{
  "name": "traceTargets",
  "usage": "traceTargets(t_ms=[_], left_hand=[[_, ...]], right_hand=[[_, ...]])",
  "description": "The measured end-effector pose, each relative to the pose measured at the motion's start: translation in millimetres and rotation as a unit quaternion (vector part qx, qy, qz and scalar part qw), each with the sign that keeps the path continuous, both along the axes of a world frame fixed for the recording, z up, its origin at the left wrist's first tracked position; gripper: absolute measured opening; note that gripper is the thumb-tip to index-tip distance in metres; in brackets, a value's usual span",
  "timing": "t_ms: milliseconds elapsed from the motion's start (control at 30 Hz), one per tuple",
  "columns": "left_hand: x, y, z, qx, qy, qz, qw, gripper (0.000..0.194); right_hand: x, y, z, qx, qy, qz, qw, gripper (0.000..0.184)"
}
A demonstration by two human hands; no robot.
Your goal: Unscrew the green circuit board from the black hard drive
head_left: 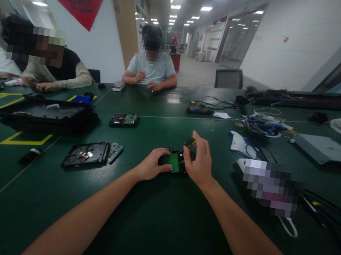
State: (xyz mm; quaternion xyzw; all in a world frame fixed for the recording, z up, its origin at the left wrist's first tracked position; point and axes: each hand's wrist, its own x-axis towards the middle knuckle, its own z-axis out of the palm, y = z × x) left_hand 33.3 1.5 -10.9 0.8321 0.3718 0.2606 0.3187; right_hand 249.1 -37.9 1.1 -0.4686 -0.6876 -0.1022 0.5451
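A black hard drive (175,162) with its green circuit board facing up lies on the dark green table (157,211) in front of me. My left hand (151,165) grips its left edge, thumb resting on the board. My right hand (199,160) is over the drive's right side, fingers pinched round a small yellow-and-black tool (190,142) whose tip is hidden.
An opened hard drive (86,155) with a loose board (115,152) lies at left, another drive (124,119) farther back. A black tray (46,113) sits far left. Cables, cloth and a grey box (328,151) fill the right. Other people sit at the table's far side.
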Motion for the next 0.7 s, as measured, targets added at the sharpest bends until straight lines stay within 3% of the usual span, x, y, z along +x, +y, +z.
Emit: traceTargets(t_ms=[700], left_hand=[[-0.2,2.2,-3.2,0.002,0.006,0.001,1.000,0.049]], right_hand=[[0.5,0.2,0.5,0.006,0.007,0.004,1.000,0.058]])
